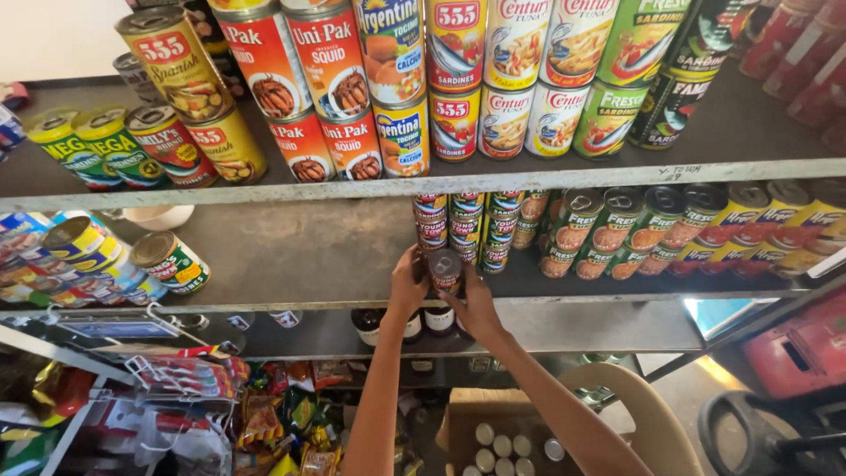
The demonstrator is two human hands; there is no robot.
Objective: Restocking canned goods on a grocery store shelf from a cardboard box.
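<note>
Left hand point(408, 284) and right hand point(476, 304): both raised to the front edge of the middle shelf point(291, 256), fingers wrapped around one small dark can point(445, 269) from either side. The can stands upright between the palms, on or just above the shelf edge; which of the two cannot be told. It sits directly in front of a stack of small red-and-blue labelled cans point(463, 229).

Middle shelf, right part: rows of green-and-red labelled cans point(617, 234), then yellow-labelled cans point(775, 225) further right, all lying tilted away with their tops showing.

Middle shelf, left part: one green-labelled can point(172, 262) on its side, near a cluster of blue-and-yellow cans point(75, 251); a white bowl point(159, 216) stands behind them.

Upper shelf point(423, 183): double-stacked tall cans. From left: green-and-yellow cans point(84, 150), yellow-and-red cans point(189, 88), orange squid cans point(313, 88), a blue-and-orange pair point(397, 79), red sardine cans point(455, 75), white-and-red tuna cans point(533, 75), green sardine cans point(626, 75), dark cans point(683, 84).

Lower shelf: dark bottles point(438, 319) directly beneath the hands.

Floor level: an open cardboard box point(502, 432) with silver can tops showing, beside a beige plastic chair point(639, 414). To the left, a wire rack point(159, 361) of snack packets.
</note>
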